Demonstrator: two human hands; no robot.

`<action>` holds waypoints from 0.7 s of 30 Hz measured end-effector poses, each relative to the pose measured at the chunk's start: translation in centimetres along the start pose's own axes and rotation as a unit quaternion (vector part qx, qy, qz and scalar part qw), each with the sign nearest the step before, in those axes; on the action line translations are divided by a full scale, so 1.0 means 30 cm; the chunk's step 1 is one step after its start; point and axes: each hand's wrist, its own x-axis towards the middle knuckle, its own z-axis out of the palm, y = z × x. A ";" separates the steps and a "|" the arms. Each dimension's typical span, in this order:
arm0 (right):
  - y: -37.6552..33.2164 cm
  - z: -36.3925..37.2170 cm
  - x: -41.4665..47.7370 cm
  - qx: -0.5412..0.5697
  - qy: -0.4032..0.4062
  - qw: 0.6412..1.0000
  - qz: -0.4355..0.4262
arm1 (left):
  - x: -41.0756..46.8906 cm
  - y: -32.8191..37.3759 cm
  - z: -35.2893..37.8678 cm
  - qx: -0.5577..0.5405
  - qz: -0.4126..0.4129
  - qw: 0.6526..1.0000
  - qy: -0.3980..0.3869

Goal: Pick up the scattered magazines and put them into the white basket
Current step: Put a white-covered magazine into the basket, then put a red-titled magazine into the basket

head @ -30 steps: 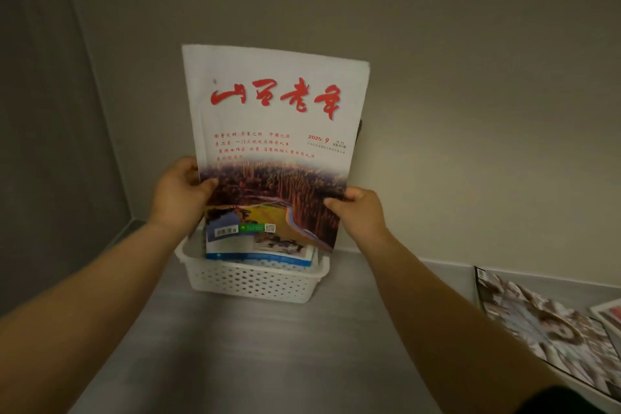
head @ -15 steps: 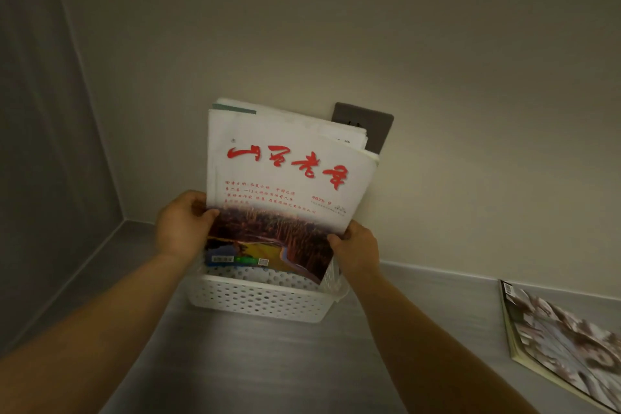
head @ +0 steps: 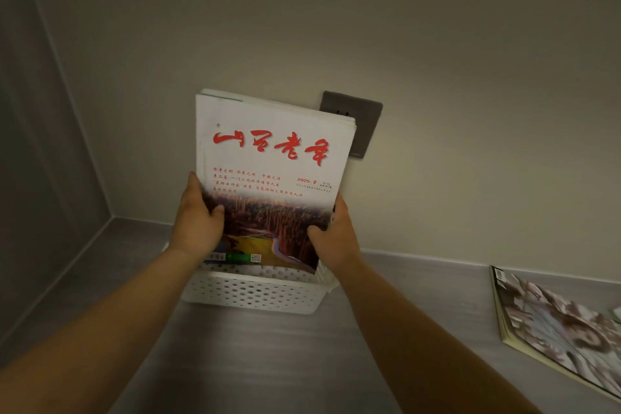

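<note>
A white magazine with red characters [head: 272, 158] stands upright in the white perforated basket [head: 255, 294] against the back wall, its lower edge inside the basket. Other magazines stand behind it, only their top edges showing. My left hand [head: 198, 222] grips its left edge, thumb across the cover. My right hand [head: 332, 235] grips the right edge near the basket's right rim. Another magazine with a pale illustrated cover [head: 557, 329] lies flat on the grey surface at the right.
The basket sits on a grey counter [head: 255, 363] in a corner, with a wall on the left. A dark wall socket [head: 359, 124] is on the back wall behind the magazines. The corner of another paper item [head: 616, 314] peeks in at the right edge.
The red-titled magazine has come down from above the basket into it, upright in front of the others. Both hands followed it downward and still grip its sides.
</note>
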 end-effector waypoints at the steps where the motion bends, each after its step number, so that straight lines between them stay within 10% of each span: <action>1: 0.000 -0.008 -0.008 -0.011 0.003 1.000 -0.003 | -0.008 0.000 -0.009 0.009 0.015 1.000 0.007; 7: 0.057 -0.127 -0.118 -0.070 0.048 0.996 0.000 | -0.187 0.022 0.031 0.080 0.090 0.992 0.048; 21: 0.481 -0.936 -0.618 -0.121 0.184 0.966 0.135 | -0.934 0.204 0.535 -0.051 0.039 0.978 -0.198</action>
